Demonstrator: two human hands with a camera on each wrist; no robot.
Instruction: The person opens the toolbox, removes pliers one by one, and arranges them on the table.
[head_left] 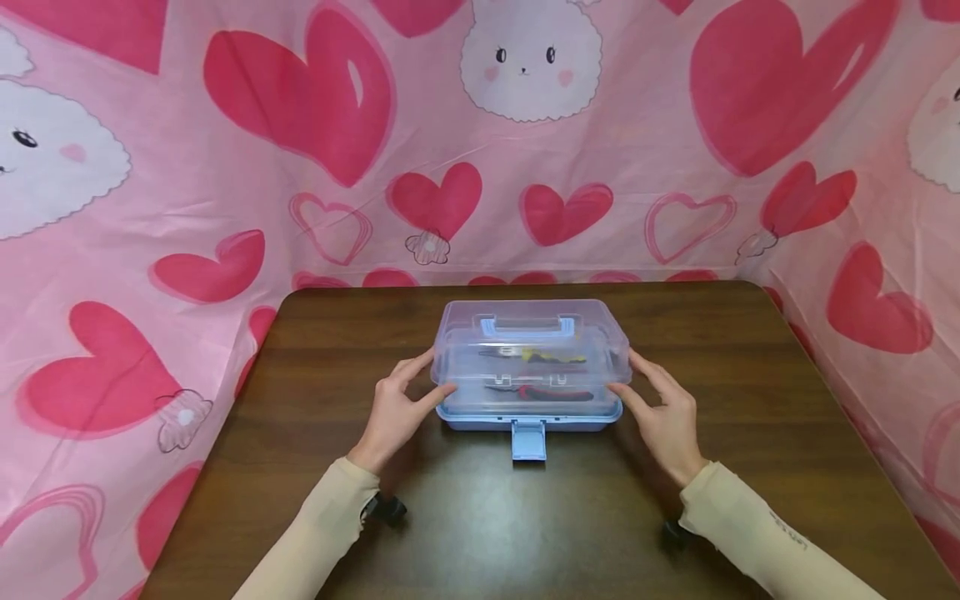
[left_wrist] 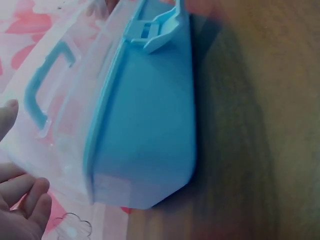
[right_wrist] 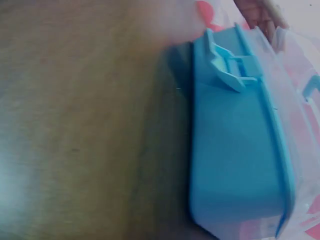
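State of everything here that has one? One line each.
Lid: over the base, unlatched; fully seated or not, unclear
Base: standing on the table
Latch: open, swung outward
Yellow-and-black tool: lying under lid
Red-and-black tool: lying under lid
Left hand: holds lid's left end
Right hand: holds lid's right end

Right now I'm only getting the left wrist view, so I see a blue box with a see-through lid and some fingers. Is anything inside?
Observer: Yes. In the head view, two hand tools show through the clear lid: a yellow-handled tool and a red-handled tool.
Visitor: Oh, neat! I catch just a bit of another hand at the top. Where is its thumb?
Observer: That's the right hand; its thumb is at the lid's front right corner.
Visitor: And is there anything on the person's sleeves?
Observer: The right sleeve carries small dark lettering, too small to read.
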